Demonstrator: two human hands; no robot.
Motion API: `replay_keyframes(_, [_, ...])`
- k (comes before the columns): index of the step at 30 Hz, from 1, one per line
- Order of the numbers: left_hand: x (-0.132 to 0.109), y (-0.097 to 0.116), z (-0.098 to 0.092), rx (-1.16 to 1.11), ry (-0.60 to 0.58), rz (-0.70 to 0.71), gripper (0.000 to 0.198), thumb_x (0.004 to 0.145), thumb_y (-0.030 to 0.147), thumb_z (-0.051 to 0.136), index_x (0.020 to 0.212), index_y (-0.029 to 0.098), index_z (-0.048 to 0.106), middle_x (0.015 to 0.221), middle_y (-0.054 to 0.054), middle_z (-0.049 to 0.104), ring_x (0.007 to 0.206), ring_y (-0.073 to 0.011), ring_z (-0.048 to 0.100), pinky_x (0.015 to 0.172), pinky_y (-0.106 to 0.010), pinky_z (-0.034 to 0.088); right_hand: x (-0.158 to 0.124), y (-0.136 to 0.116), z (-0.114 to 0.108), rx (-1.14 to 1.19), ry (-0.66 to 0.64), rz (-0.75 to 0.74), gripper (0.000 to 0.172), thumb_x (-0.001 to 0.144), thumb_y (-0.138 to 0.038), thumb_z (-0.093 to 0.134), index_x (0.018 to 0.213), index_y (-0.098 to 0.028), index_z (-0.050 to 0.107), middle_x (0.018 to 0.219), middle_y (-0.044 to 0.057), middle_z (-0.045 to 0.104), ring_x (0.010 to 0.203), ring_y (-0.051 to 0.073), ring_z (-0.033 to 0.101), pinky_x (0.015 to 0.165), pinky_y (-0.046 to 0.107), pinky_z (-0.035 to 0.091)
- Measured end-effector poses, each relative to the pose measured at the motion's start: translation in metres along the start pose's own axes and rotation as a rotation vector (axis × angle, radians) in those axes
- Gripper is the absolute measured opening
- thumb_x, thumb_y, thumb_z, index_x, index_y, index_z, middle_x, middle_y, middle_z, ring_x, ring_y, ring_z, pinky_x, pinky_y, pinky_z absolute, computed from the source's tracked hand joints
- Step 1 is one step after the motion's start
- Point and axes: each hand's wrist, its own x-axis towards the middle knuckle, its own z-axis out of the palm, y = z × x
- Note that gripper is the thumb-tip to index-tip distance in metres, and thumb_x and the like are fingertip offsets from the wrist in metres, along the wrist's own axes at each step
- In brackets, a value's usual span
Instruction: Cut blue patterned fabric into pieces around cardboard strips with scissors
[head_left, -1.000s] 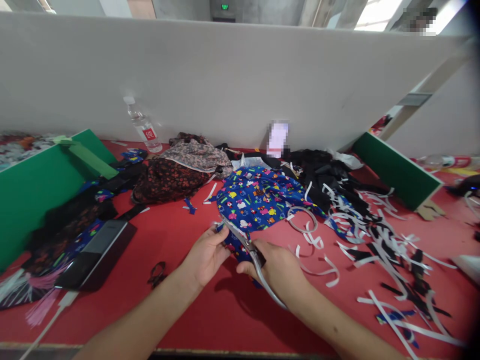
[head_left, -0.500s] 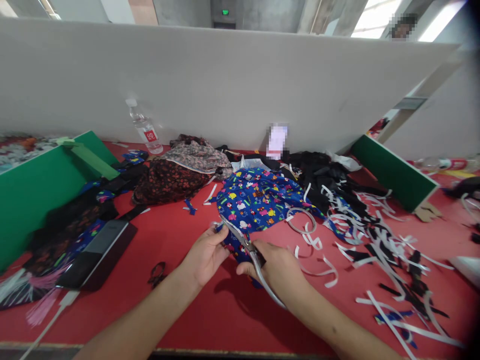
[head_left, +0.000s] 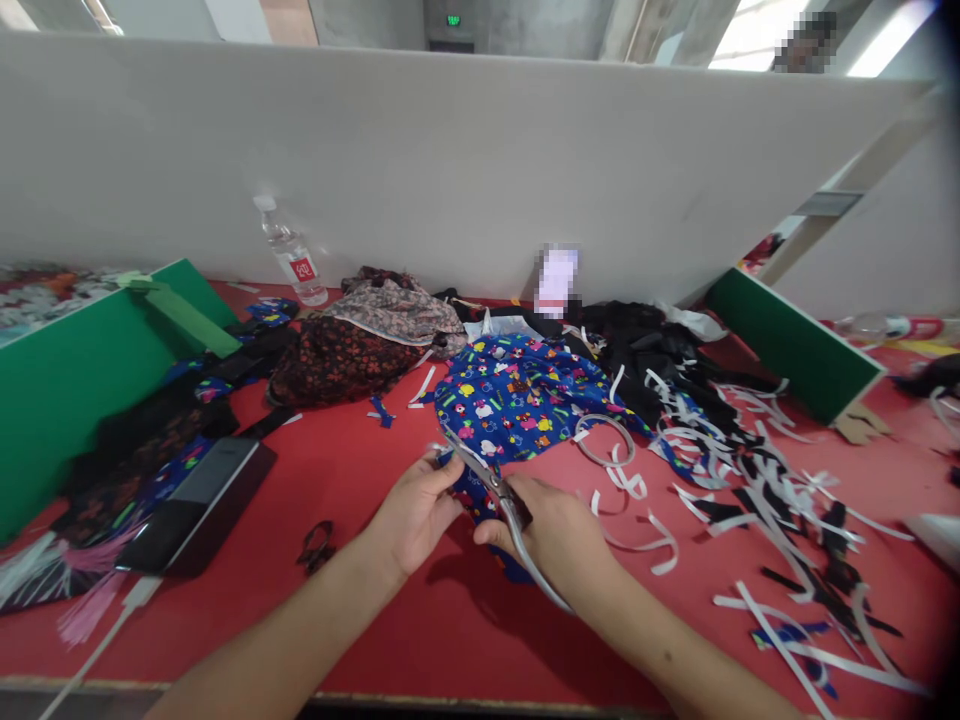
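Observation:
A blue fabric piece [head_left: 517,395] with a colourful animal print lies over the middle of the red table, its near part bunched between my hands. My left hand [head_left: 420,505] is closed, thumb and fingers pinching the fabric's near edge. In my right hand [head_left: 555,525] is a pair of scissors [head_left: 491,480] with long grey handles, the blades pointing up and left across the cloth beside my left thumb. Whether the blades are fully closed is hard to make out. Part of the fabric under the scissors is hidden by my hands.
Dark floral cloth [head_left: 345,360] lies behind to the left, near a water bottle [head_left: 296,260]. A corded phone [head_left: 195,510] rests at left. White and black strips [head_left: 772,520] litter the right side. Green dividers [head_left: 795,345] flank the red table [head_left: 352,630]; a grey partition [head_left: 450,170] stands behind.
Both hands hold nearly the same pose on the fabric and scissors. The whole view has shifted very slightly.

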Motion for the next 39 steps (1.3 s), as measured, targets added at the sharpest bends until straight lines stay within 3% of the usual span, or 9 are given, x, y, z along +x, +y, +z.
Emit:
replay_keyframes(10, [0.001,0.009,0.003,-0.033,0.034,0.021,0.006,0.076,0.013,0.063,0.082,0.012,0.063,0.076,-0.005,0.066,0.069,-0.0132,0.061,0.07,-0.026,0.051,0.0,0.002,-0.005,0.19,-0.033,0.017,0.045,0.072,-0.064,0.055,0.076,-0.019,0.057,0.059,0.0,0.059,0.054,0.016,0.058,0.048,0.023,0.03])
replay_keyframes(15, [-0.002,0.017,0.005,-0.142,-0.049,0.022,0.009,0.079,0.012,0.059,0.088,0.015,0.062,0.077,-0.002,0.066,0.073,-0.0118,0.063,0.079,-0.028,0.052,0.009,0.016,-0.02,0.512,-0.091,0.01,0.039,0.08,-0.051,0.053,0.102,-0.019,0.056,0.069,-0.001,0.058,0.06,0.014,0.053,0.054,0.022,0.038])
replay_keyframes(20, [-0.005,0.023,0.008,-0.163,-0.06,0.013,0.006,0.078,0.011,0.06,0.082,0.016,0.06,0.073,-0.001,0.065,0.07,-0.0115,0.063,0.079,-0.03,0.053,0.007,0.015,-0.028,0.939,-0.165,0.084,0.04,0.075,-0.044,0.062,0.106,-0.02,0.053,0.086,0.002,0.059,0.076,0.015,0.057,0.066,0.026,0.047])
replay_keyframes(23, [-0.004,0.023,0.007,-0.163,-0.013,0.044,0.007,0.077,0.01,0.061,0.081,0.016,0.06,0.075,-0.001,0.065,0.071,-0.0113,0.063,0.076,-0.027,0.054,0.004,0.008,-0.026,1.033,-0.248,0.131,0.043,0.069,-0.038,0.067,0.106,-0.021,0.052,0.081,-0.001,0.057,0.073,0.014,0.056,0.064,0.024,0.046])
replay_keyframes(28, [0.0,0.023,0.004,-0.096,0.117,0.095,0.012,0.076,0.014,0.064,0.087,0.018,0.063,0.083,0.0,0.067,0.067,-0.0094,0.062,0.063,-0.021,0.053,0.003,0.003,-0.02,0.949,-0.209,0.121,0.031,0.072,-0.025,0.061,0.101,-0.021,0.052,0.075,-0.004,0.051,0.066,0.01,0.05,0.061,0.021,0.043])
replay_keyframes(31, [-0.003,0.027,0.006,-0.001,0.135,0.262,0.018,0.081,0.028,0.059,0.097,0.021,0.064,0.093,-0.002,0.067,0.081,-0.0124,0.063,0.068,-0.022,0.052,0.003,0.004,-0.014,0.958,-0.129,0.084,0.028,0.074,-0.023,0.059,0.101,-0.021,0.051,0.077,-0.003,0.05,0.066,0.01,0.048,0.061,0.021,0.042])
replay_keyframes(35, [-0.022,0.03,0.003,0.285,0.123,0.733,0.015,0.073,0.019,0.066,0.088,0.022,0.07,0.121,-0.005,0.059,0.12,-0.0213,0.046,0.095,-0.027,0.041,0.0,0.006,-0.008,0.965,0.009,0.051,0.03,0.075,-0.026,0.06,0.103,-0.022,0.051,0.083,-0.001,0.052,0.073,0.012,0.051,0.064,0.022,0.044])
replay_keyframes(37, [-0.033,0.03,-0.003,0.429,0.104,0.805,0.019,0.063,0.008,0.072,0.075,0.022,0.071,0.13,-0.004,0.053,0.129,-0.0247,0.034,0.102,-0.029,0.033,-0.001,0.007,-0.006,0.949,0.083,0.023,0.031,0.076,-0.028,0.061,0.104,-0.022,0.051,0.085,0.0,0.054,0.076,0.013,0.053,0.066,0.022,0.045])
replay_keyframes(39, [-0.04,0.03,-0.008,0.407,0.099,0.69,0.023,0.061,0.004,0.072,0.071,0.024,0.069,0.13,-0.003,0.052,0.133,-0.0247,0.028,0.104,-0.031,0.031,-0.001,0.008,-0.005,0.931,0.143,-0.014,0.029,0.077,-0.029,0.061,0.103,-0.022,0.051,0.088,0.002,0.055,0.079,0.014,0.055,0.07,0.024,0.047])
